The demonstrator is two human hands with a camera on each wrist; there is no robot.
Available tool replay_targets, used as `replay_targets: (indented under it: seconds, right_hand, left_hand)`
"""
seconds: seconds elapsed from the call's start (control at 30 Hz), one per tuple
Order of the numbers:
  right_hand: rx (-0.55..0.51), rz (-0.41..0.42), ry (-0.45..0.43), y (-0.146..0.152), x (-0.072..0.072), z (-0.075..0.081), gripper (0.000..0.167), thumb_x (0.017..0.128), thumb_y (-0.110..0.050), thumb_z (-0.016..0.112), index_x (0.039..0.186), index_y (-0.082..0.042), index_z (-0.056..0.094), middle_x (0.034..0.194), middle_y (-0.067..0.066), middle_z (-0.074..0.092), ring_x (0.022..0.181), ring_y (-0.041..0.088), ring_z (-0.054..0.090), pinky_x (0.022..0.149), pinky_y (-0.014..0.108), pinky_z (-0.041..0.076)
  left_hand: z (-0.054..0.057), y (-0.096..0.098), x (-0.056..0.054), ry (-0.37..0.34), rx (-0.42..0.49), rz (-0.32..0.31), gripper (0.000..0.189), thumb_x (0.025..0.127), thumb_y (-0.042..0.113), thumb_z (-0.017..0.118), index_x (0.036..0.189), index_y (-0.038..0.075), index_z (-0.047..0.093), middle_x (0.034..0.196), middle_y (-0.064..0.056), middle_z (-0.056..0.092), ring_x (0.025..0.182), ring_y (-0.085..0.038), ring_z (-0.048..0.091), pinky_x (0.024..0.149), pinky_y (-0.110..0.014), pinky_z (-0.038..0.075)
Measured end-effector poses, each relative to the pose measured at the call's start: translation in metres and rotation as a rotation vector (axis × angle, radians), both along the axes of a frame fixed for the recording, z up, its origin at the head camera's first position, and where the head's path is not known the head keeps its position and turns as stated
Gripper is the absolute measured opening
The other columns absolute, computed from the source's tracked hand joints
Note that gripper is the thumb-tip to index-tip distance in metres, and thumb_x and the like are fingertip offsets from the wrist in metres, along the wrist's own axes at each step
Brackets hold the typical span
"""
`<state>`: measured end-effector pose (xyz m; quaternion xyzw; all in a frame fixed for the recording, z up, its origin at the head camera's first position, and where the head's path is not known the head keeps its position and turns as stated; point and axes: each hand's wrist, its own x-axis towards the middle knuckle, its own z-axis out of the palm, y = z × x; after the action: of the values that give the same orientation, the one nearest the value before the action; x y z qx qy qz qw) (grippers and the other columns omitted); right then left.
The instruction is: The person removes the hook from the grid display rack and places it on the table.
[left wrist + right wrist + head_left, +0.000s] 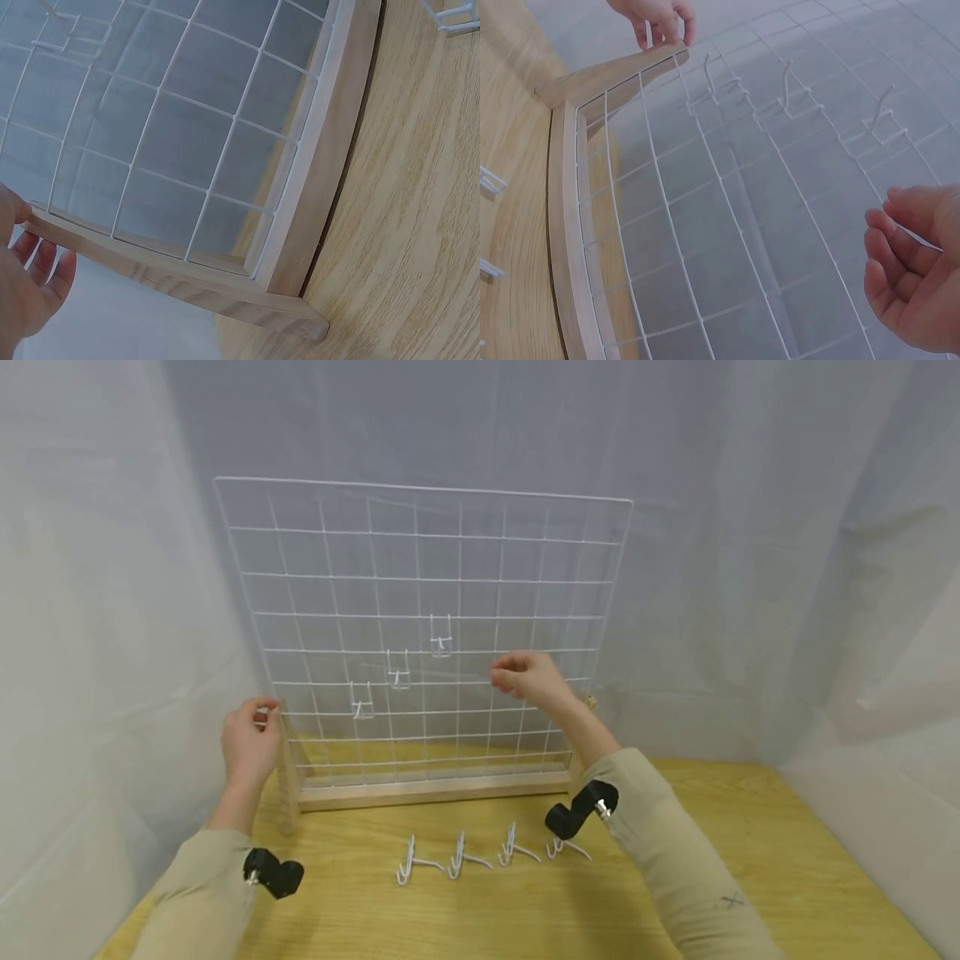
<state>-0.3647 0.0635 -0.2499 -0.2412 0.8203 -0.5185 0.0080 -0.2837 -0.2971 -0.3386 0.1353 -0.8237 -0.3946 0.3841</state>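
A white wire grid panel [442, 556] stands upright in a wooden stand [435, 794]. Three white wire hooks hang on it in a rising diagonal: a low one [362, 708], a middle one [398, 678] and a high one [441, 646]. My left hand [251, 739] grips the top end of the stand's left side piece [150, 271] between thumb and fingers. To the right of the high hook, my right hand [531, 679] is close in front of the grid, its fingers loosely bent. Nothing shows between its fingertips; whether they touch a wire I cannot tell.
Several loose white hooks [459, 860] lie in a row on the wooden table [450, 918] before the stand. The rightmost hook [577, 847] is partly behind the right wrist's black camera mount [581, 810]. Pale curtains [750, 610] surround the table.
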Motion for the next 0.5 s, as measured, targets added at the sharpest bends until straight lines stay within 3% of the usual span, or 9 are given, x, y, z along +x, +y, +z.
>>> replay_targets:
  seconds: [0.5]
  right_hand:
    - [-0.059, 0.017, 0.014, -0.024, 0.001, 0.017, 0.025, 0.089, -0.017, 0.062, 0.108, 0.0, 0.063, 0.095, 0.012, 0.066, 0.081, 0.017, 0.058, 0.069, 0.027, 0.048]
  left_hand:
    - [-0.001, -0.001, -0.002, 0.005, -0.01, 0.0, 0.021, 0.092, 0.006, 0.047, 0.106, -0.004, 0.058, 0.089, -0.021, 0.051, 0.081, -0.03, 0.047, 0.071, -0.036, 0.034]
